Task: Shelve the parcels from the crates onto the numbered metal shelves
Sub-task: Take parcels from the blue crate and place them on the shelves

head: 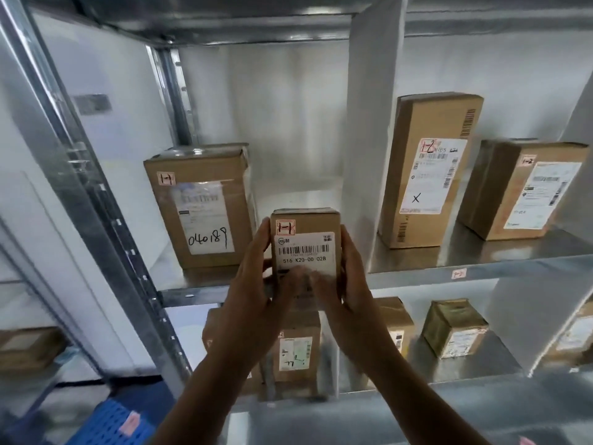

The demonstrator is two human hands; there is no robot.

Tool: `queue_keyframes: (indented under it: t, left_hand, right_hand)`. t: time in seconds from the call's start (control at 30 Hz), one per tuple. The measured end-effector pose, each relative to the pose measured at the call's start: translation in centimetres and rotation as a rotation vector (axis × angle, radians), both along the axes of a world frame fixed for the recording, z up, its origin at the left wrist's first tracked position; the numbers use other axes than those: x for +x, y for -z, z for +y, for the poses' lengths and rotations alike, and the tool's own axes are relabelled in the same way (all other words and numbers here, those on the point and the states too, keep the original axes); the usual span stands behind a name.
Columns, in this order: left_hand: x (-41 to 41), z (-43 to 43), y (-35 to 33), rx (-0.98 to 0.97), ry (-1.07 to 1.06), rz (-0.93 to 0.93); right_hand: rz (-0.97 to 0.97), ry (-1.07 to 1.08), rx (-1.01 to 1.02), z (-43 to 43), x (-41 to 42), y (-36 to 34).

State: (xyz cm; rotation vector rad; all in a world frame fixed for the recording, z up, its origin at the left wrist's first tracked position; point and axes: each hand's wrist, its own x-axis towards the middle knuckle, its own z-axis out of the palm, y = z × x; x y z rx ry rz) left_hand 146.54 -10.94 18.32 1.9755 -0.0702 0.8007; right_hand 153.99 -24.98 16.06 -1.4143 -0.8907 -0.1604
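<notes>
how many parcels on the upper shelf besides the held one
3: 040189 parcel left of the divider; tall parcel and squat parcel right of it. Others may be off frame.

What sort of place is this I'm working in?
Probably a parcel storeroom or pick-up depot: metal shelving, cardboard parcels bearing barcode labels and handwritten bay codes such as 1-1 and 1-2, and a blue crate below.

White wall (106, 139) at the left — a blurred grey plate (91, 104) on it; black cable (80, 382) below.
</notes>
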Motion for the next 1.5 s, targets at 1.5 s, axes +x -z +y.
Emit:
queue_keyframes:
  t: [1.5]
  left_hand:
    - [8.1, -0.9, 5.7, 0.835, -0.499, -0.157]
  right_hand:
    - [-0.34, 0.657, -0.414, -4.4, 4.0, 1.4]
